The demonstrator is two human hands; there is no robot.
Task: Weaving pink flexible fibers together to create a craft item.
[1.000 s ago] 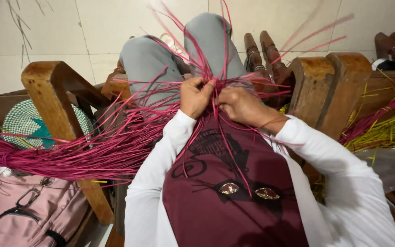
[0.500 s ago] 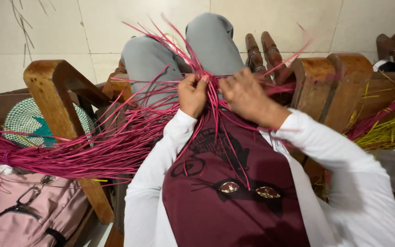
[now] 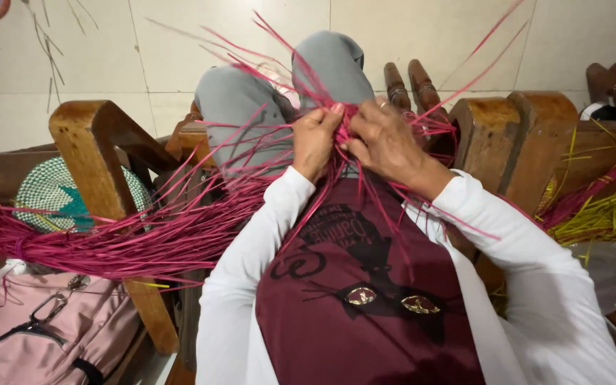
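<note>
I sit in a wooden chair with my knees up in grey trousers (image 3: 251,100). My left hand (image 3: 316,139) and my right hand (image 3: 386,139) meet above my lap, both pinching thin pink straw strands (image 3: 342,132) where they cross. Loose ends of the strands fan up over my knees. A long bundle of pink strands (image 3: 94,242) trails from my hands to the left over the chair's armrest (image 3: 90,135). My maroon top (image 3: 365,285) with white sleeves fills the lower middle.
A green and white woven round piece (image 3: 51,196) lies left behind the armrest. A pink bag (image 3: 44,335) sits at the lower left. Yellow and pink straw (image 3: 600,207) lies to the right by a second wooden armrest (image 3: 497,132). White floor tiles lie beyond.
My right hand has shifted left and closer to my left hand, and the upright strand ends have swung about. The long bundle on the left stays put.
</note>
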